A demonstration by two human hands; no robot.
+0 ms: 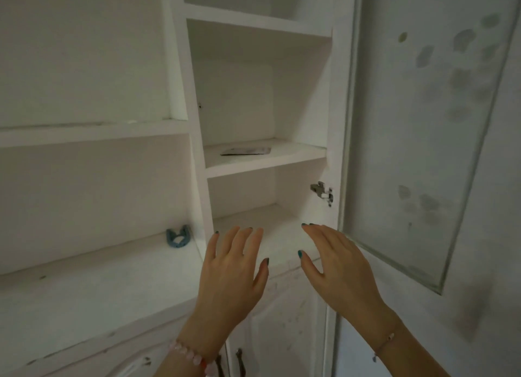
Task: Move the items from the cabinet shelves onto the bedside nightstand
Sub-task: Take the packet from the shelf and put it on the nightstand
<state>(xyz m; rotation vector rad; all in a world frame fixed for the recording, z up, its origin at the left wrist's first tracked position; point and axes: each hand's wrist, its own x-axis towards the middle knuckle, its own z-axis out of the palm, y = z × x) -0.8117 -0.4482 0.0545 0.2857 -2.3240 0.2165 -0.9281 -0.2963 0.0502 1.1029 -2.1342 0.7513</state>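
Both your hands are empty, fingers straight and spread. Your left hand (231, 275) and right hand (335, 264) hover below the hinge (321, 192), palms toward the lowest shelf (282, 235), likely poised to reach in. Two items remain to move. One flat packet (245, 151) lies on the shelf up-left of the hinge. One blue clip (177, 238) rests well left of the hinge, slightly lower. The nightstand is out of view.
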